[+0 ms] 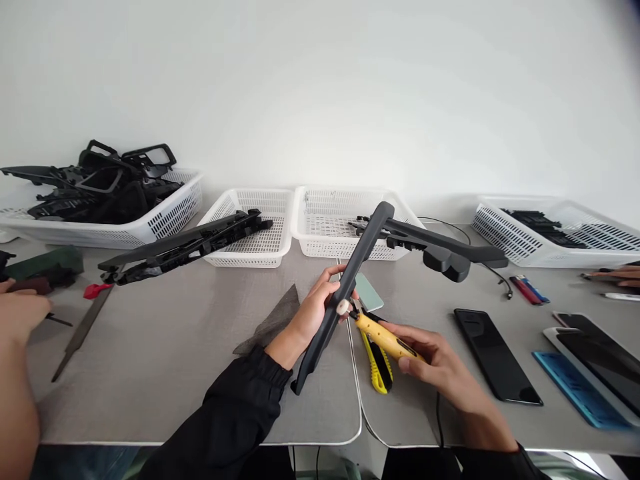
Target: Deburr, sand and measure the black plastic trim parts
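Observation:
My left hand (313,308) is closed around the middle of a long black plastic trim strip (366,248), which slants up and away from me. In my right hand (443,363) is a yellow rotary tool (387,337), gripped along its body. Its small whitish round tip (343,307) meets the strip's right side, just by my left fingers; whether it presses or only hovers I cannot tell. Under the tool lies a yellow utility knife (381,379). A grey cloth (273,325) rests left of my wrist, and a pale green flat piece (369,292) lies behind the tool.
White baskets (240,260) line the wall, several holding black parts. Long black trims (165,248) lean on the middle ones, another (450,247) to the right. A file (83,337), phones (495,357) and lighters (529,291) lie around. Other people's hands (25,313) work at both sides.

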{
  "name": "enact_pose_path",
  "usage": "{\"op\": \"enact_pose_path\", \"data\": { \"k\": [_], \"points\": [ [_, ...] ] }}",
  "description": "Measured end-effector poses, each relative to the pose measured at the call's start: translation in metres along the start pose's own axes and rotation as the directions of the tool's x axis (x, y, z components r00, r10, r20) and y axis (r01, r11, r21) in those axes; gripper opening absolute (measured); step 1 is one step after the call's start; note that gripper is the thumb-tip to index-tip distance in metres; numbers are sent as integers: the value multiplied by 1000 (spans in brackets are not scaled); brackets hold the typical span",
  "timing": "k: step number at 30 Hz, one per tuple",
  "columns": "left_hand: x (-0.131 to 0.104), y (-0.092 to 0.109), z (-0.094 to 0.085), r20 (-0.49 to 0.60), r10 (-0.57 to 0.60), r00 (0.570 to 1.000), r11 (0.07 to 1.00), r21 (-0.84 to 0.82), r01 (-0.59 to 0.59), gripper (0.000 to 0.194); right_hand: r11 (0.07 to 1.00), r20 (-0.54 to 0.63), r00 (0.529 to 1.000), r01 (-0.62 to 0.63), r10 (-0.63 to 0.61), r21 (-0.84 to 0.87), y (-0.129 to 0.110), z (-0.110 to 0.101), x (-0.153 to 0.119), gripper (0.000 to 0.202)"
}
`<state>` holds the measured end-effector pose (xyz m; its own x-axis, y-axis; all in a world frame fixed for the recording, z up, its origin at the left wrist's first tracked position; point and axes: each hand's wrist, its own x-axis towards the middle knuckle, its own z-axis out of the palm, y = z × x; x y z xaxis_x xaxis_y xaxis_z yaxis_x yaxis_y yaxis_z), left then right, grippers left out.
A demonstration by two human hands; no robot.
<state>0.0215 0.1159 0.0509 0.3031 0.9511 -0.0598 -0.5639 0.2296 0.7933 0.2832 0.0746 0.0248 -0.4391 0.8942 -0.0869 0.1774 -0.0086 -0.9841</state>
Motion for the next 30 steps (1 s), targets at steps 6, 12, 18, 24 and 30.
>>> {"op": "enact_pose_path", "data": {
  "k": [6, 12, 18, 24, 30],
  "points": [
    [1, 0, 1, 8, -9, 1000, 1000, 1, 9, 47, 1000, -8, 1000, 2, -2, 5, -2, 1, 0, 55],
    [1, 0, 0, 17, -21, 1000, 999, 31, 21, 44, 1000, -5, 1000, -5, 5, 31, -1, 1, -1, 53],
    [1, 0, 0, 31, -29, 999, 999, 24, 29, 45, 999, 12, 1000, -12, 12, 31, -1, 0, -1, 53],
    [1, -2, -1, 18, -35, 999, 999, 8, 35, 45, 999, -10, 1000, -15, 16, 33, 0, 0, 0, 55],
    [1, -4, -3, 64, -32, 997, 998, -48, 35, 62, 996, -91, 995, 36, -29, 77, 2, -2, -1, 59]
  ]
}}
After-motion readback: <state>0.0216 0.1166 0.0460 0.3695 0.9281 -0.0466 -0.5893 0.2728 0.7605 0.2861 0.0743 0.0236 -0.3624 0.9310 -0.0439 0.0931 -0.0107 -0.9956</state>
